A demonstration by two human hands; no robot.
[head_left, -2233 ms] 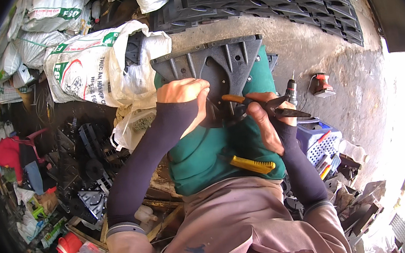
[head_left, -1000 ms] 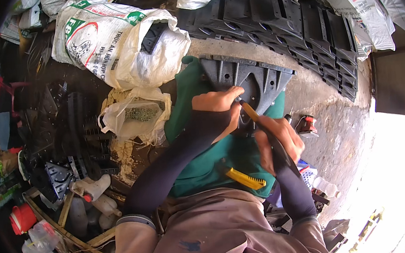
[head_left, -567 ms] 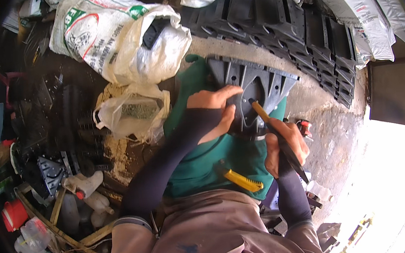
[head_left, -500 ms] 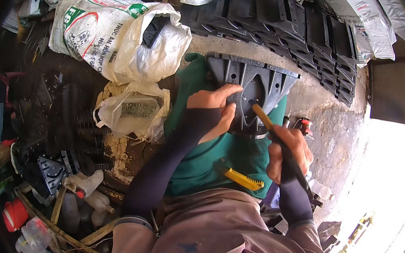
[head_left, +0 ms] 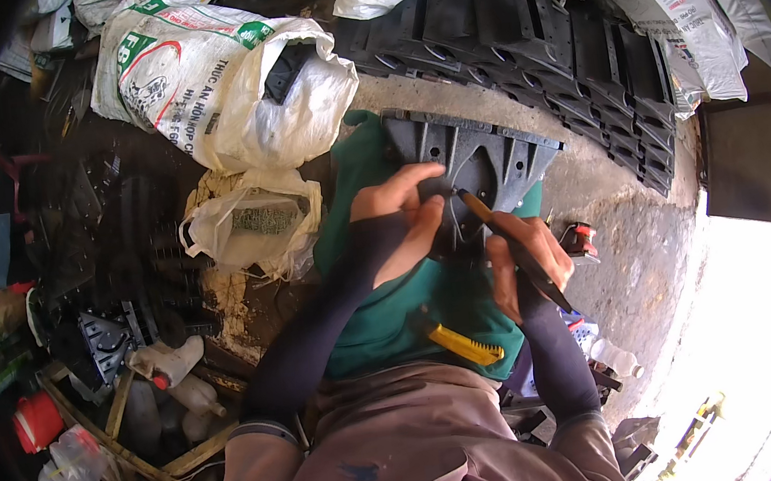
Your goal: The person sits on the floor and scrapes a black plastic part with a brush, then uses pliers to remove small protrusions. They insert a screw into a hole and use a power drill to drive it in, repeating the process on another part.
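A: Which step is in hand? Start close.
B: Closest to the body, a yellow-handled tool lies loose on the green cloth over the lap. Just past it, both hands at the work. My reading: fixing or seating something small in the black part, with a tool handle for a tapper.

A: State of the hands?
B: Right hand closed around an orange-handled tool, dark end back toward the wrist, handle end out over the part. Left hand: thumb and forefinger near each other, narrow gap. Cannot tell if anything small sits between.

A: The next move calls for what, you think?
B: Handle end square to its spot, part steady, left fingertips clear of any blow.

A: And the part?
B: Black part, ribbed, tilted across the cloth. Left fingertips over its left side; right hand just beyond its lower right edge. Whether the handle touches it, cannot tell.

A: Farther out?
B: Open plastic bag to the left, white sack beyond, then stacked black parts farthest.
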